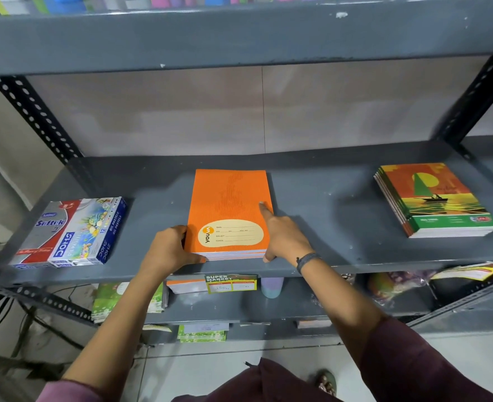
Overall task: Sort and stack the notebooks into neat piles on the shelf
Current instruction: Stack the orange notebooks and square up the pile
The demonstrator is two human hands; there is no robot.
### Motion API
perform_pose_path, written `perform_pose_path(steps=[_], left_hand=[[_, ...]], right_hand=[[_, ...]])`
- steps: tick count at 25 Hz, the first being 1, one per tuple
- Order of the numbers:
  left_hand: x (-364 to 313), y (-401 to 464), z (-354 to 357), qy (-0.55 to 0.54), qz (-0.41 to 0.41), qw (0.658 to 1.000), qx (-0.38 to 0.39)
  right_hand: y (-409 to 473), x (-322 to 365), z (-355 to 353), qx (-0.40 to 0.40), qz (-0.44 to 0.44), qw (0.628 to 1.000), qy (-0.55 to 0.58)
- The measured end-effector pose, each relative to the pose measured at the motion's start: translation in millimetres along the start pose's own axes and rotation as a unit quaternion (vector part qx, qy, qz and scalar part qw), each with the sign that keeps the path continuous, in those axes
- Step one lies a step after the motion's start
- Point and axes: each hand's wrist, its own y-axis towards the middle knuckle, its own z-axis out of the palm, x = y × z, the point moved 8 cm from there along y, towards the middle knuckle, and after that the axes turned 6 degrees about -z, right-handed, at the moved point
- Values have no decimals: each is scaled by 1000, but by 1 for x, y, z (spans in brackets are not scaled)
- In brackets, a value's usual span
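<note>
A pile of orange notebooks [227, 204] lies flat in the middle of the grey metal shelf [326, 204], its label end toward me. My left hand [171, 249] presses against the pile's near left corner, thumb under the front edge. My right hand [283, 235] rests along the right side, index finger stretched up the edge and thumb at the near right corner. A second pile of green and orange notebooks with a sailboat cover [436, 200] sits at the right end of the same shelf.
Boxes of oil pastels [71, 232] lie at the shelf's left end. Slotted black uprights [36, 117] frame both sides. The lower shelf holds green notebooks [129, 300], a price tag [230, 283] and packets. Coloured items line the upper shelf.
</note>
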Motion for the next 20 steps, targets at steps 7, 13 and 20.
perform_pose_path(steps=[7,13,20], left_hand=[[8,3,7,-54,4,998,30],[36,10,25,-506,-100,855,55],[29,22,28,-497,-105,861,21]], right_hand=[[0,0,9,9,-6,1000,23],[-8,-17,26,-72,32,827,557],[1,-29,33,-167,116,813,545]])
